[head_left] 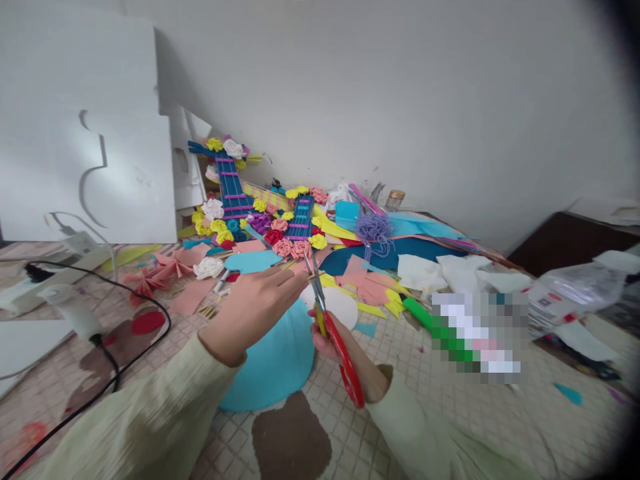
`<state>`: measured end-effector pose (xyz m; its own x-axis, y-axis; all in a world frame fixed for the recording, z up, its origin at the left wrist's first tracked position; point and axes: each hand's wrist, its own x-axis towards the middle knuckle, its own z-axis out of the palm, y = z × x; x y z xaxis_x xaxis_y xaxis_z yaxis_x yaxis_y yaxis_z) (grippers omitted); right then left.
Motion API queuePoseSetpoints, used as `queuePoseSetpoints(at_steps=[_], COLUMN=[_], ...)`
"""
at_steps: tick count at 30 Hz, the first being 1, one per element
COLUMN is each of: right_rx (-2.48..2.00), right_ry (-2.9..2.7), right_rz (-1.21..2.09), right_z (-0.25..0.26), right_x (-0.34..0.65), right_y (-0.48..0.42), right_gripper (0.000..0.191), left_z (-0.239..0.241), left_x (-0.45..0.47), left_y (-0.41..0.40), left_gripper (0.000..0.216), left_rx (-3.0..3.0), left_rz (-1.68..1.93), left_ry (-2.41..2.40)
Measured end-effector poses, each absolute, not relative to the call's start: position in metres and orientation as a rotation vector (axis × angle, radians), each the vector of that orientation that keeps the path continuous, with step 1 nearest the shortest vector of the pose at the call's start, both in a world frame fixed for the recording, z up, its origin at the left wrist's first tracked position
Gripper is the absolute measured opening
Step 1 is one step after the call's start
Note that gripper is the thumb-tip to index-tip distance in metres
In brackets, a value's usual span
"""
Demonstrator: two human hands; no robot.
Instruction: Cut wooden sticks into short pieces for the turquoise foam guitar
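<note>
My right hand (333, 337) grips a pair of scissors (345, 367) with red handles and a yellow inner part. Their metal blades point up and away, slightly apart. My left hand (260, 303) is palm down, its fingers pressed together and reaching right to the blades. Its thumb and whatever lies at the fingertips are hidden. Below both hands is a large light-blue round piece (280, 370), partly covered by the left wrist. A white round piece (340, 307) lies behind the right hand.
Two blue guitar-neck shapes (231, 187) with crepe flowers stand at the back. Purple yarn (375, 230) and paper scraps lie before the wall. A glue gun (70, 310) with a black cord sits left, near a power strip (55, 273). A green roll (425, 317) lies right.
</note>
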<state>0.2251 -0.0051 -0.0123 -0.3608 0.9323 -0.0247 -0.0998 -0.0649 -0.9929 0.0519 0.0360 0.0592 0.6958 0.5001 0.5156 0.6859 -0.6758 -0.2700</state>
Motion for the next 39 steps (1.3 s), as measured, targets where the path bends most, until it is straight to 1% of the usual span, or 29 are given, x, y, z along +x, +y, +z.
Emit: queuePoseSetpoints(at_steps=[5,10,15,20,26,32,39], right_rx=[-1.008,-0.995,-0.99,-1.05,-1.085,-1.071,-1.044], right_ry=[-1.41,-1.436,-1.45,-1.478,-1.444,-1.45,-1.472], right_rz=[1.49,1.441,1.451,1.426,1.536,1.55,1.55], right_z=[-0.008,-0.01,-0.018,-0.017,-0.01,-0.015,-0.021], right_x=[0.222,0.22,0.223,0.223,0.22,0.225,0.227], right_y=[-0.008,-0.008,-0.007,-0.009,-0.006,-0.004,-0.004], right_gripper=[0.038,0.024,0.016,0.02,0.019,0.022,0.015], left_z=[0.058,0.062,0.071,0.075,0.073,0.064,0.06], left_x=[0.052,0.053,0.052,0.049,0.047,0.049,0.05], left_y=[0.036,0.034,0.031,0.032,0.035,0.039,0.041], left_gripper=[0.018,0.02,0.023,0.028,0.029,0.024,0.023], left_rx=[-2.492,-2.455,-2.366,-2.388,-2.467,-2.479,-2.477], left_rz=[-0.601,-0.639,-0.537,-0.45,-0.353,-0.529,-0.521], left_ry=[-0.875,-0.795,-0.758,-0.735,-0.77,-0.818,-0.774])
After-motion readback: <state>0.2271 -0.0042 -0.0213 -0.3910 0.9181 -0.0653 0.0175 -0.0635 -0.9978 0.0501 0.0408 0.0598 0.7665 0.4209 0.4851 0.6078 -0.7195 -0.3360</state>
